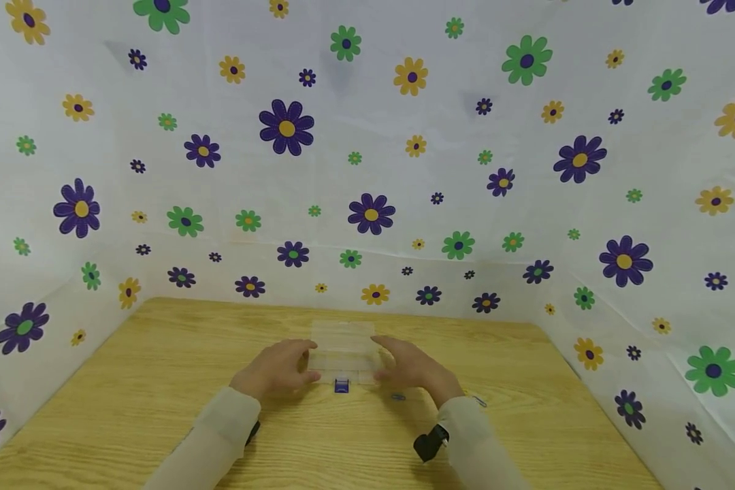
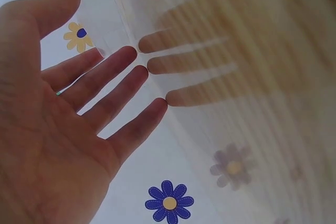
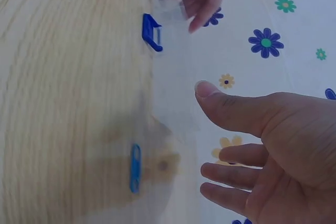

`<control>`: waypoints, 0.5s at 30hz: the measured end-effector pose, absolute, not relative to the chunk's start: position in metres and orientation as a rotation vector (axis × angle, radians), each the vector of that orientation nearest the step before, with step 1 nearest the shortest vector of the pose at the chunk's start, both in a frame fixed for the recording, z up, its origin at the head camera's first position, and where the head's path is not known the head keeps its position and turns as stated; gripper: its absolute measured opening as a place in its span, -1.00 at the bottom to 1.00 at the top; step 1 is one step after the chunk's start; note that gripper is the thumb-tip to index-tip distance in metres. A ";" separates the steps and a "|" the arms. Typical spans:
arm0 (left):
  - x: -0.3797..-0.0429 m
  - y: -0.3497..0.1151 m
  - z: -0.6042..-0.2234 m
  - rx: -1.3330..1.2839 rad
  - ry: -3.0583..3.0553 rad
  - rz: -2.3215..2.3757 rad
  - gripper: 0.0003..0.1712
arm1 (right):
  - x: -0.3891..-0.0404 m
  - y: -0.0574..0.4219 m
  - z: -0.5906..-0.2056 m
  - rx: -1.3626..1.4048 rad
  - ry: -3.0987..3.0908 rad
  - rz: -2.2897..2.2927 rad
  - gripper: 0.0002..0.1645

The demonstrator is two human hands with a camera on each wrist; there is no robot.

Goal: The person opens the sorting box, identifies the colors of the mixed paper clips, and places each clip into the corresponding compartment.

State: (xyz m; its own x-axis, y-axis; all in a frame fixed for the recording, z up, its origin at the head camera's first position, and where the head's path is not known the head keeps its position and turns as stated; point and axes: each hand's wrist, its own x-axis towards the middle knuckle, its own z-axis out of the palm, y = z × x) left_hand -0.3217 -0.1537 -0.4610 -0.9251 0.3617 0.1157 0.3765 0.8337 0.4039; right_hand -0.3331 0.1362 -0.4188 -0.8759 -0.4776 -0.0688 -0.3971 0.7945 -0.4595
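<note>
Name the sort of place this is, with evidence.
Probably a screened-off tabletop workspace: a wood-grain table, flower-print sheeting on three sides, and a clear plastic container on the table.

Count check: 2 hands, 1 box, 1 blue piece, 2 clips

Hands: 2, left hand (image 1: 278, 369) and right hand (image 1: 412, 367). Clear plastic box (image 1: 341, 339): 1. Blue plastic piece (image 1: 341, 386): 1. Paper clips: 2 that I can make out, one blue clip (image 1: 398, 397) plus one pale clip (image 1: 480, 401) by the right sleeve (image 1: 480, 435) (there's a yellow speck beside that one, too small to call). Sleeves: 2, counting the left sleeve (image 1: 211, 435). Black wrist devices: 2, right device (image 1: 430, 444) and left device (image 1: 254, 432), partly hidden. Wooden table (image 1: 128, 408): 1. Flowered backdrop (image 1: 233, 184): 3 sides showing, 3 flower colours.
</note>
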 end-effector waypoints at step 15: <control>-0.317 -0.155 -0.455 -0.603 -2.983 -0.678 -0.31 | -0.326 0.180 -0.401 -0.843 2.739 -0.580 -0.42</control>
State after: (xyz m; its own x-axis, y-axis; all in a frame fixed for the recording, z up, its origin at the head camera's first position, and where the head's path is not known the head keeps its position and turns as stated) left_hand -0.3170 -0.1545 -0.4552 -0.9250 0.3647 0.1067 0.3750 0.8308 0.4113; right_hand -0.3262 0.1800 -0.4006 -0.8122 -0.5764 -0.0897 -0.4907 0.7582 -0.4294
